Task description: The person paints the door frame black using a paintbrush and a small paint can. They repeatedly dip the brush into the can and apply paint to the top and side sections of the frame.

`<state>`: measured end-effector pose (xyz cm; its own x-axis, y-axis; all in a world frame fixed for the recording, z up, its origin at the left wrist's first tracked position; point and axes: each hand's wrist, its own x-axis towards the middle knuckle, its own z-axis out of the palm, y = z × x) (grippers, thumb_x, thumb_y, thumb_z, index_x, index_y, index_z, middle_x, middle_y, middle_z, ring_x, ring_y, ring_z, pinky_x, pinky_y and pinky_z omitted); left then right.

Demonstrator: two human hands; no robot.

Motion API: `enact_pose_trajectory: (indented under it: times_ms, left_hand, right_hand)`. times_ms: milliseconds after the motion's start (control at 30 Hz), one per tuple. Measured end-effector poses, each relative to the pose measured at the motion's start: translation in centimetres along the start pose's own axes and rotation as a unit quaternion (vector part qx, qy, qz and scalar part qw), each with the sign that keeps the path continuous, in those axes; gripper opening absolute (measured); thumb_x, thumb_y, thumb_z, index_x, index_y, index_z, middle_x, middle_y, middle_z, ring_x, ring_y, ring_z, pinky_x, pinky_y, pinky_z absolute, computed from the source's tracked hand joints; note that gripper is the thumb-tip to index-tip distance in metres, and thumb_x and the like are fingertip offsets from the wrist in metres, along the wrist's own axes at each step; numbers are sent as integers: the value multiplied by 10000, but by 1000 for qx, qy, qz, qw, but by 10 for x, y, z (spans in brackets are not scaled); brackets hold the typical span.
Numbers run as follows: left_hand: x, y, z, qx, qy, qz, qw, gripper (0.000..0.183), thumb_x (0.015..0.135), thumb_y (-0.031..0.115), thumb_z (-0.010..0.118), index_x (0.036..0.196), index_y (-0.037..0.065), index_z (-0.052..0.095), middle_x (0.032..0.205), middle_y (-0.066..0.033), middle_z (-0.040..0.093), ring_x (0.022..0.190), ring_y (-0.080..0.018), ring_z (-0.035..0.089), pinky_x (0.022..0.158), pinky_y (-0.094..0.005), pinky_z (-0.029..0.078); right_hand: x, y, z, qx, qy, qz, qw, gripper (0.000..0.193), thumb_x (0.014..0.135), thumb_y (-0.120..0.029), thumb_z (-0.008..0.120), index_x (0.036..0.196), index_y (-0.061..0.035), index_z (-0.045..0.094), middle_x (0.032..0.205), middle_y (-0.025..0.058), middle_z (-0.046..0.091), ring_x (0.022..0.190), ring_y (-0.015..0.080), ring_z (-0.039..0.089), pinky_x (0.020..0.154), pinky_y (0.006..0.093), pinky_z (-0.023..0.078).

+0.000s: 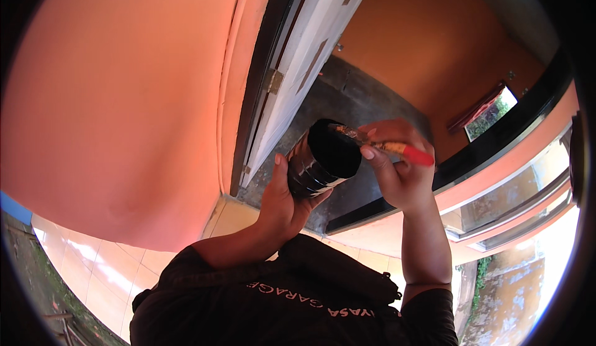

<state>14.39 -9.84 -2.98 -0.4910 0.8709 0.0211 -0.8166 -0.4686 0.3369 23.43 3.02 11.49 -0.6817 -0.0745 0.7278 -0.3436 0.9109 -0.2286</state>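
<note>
My left hand (287,202) is wrapped round a paint can (309,175), which is tilted and smeared with black. Black paint (332,153) fills the dark mouth of the can. Between the thumb and fingers of my right hand (403,166) is a paintbrush (388,147) with a worn wooden handle and a red end. The brush points left, its stained metal band over the can's rim. Its bristles cannot be made out against the black.
A white door (304,54) stands beyond the can, hinged to a dark door frame (254,98). Pink wall (124,110) fills the left side. Behind the doorway lie a grey floor (372,94) and an orange wall (410,35). Glass windows (528,197) are at the right.
</note>
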Motion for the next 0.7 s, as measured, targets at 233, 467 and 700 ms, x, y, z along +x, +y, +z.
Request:
enact_pose_trajectory:
  times_ms: [233,467,700]
  left_hand:
    - [14,-12,4,-20,20,-8,1000,578,983,609,398,1385,195,436,1283,-67,573,1159,-228,572,971,-425,466]
    - [54,-44,20,-34,44,-21,998,542,967,632,407,1336,243,486,1202,-48,626,1075,-231,607,895,-398,498]
    - [102,-94,26,-44,30,1,999,463,1003,571,385,1364,295,476,1262,-26,605,1140,-254,581,1012,-487,404]
  right_hand:
    - [-21,9,-5,179,244,124,945,197,943,-152,655,1044,-31,537,987,110,671,843,180,648,712,283,500]
    - [-41,73,-55,548,361,280,700,76,975,-146,596,1030,-106,564,828,-11,602,707,100,575,689,245,483]
    - [-12,122,-156,535,427,104,722,78,969,-153,610,1020,-126,557,900,-15,594,777,98,568,701,250,494]
